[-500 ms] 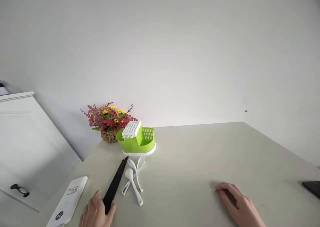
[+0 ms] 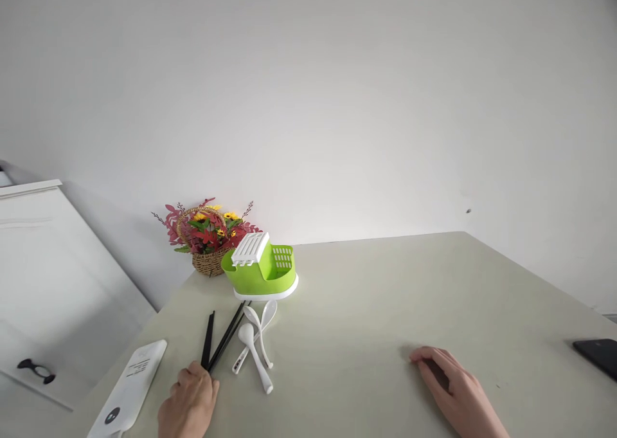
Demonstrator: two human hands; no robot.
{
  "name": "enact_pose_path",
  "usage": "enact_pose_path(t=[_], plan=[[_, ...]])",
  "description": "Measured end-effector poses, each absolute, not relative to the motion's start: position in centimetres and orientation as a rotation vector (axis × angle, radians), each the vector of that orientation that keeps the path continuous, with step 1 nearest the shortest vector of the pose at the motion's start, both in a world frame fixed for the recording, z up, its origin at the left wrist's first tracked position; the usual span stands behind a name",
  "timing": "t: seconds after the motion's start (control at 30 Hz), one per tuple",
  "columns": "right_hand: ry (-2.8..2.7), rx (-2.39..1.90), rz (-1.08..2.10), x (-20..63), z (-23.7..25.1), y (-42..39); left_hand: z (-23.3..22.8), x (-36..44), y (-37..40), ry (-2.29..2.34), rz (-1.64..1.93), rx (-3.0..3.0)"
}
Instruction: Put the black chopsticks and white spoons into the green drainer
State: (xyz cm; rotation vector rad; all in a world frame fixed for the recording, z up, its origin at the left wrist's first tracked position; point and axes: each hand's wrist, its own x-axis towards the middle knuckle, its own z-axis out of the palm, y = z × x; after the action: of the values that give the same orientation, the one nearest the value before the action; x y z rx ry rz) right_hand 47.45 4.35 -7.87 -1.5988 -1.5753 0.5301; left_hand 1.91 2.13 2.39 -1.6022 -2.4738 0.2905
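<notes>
— So, where are the chopsticks found?

— On the bench, fanned away from the left hand, long axes toward the green rack; spoons lie just beside.

— And the grip?

— Near ends are pinched by the left hand, fingers curled. The right hand is laid flat, unclenched, well apart, holding nothing.

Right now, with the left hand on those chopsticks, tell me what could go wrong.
1. The left hand holds the black chopsticks only at their near ends and they are splayed apart, so one could slip free or roll.
2. Their far tips lie close to the white spoons; swinging them might knock the spoons across the table.
3. The white remote lies near the table edge beside that hand; a bump could push it off.
</notes>
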Motion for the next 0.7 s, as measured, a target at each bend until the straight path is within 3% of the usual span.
enact_pose_path(t=[0.33, 0.7], plan=[[-1.616, -1.611, 0.575, 47.4, -7.6, 3.9, 3.5, 0.5, 2.4, -2.554, 0.415, -1.703], [-1.597, -1.637, 0.605, 47.4, -7.6, 3.9, 1.6, -1.1, 1.2, -2.549, 0.096, -1.682]])
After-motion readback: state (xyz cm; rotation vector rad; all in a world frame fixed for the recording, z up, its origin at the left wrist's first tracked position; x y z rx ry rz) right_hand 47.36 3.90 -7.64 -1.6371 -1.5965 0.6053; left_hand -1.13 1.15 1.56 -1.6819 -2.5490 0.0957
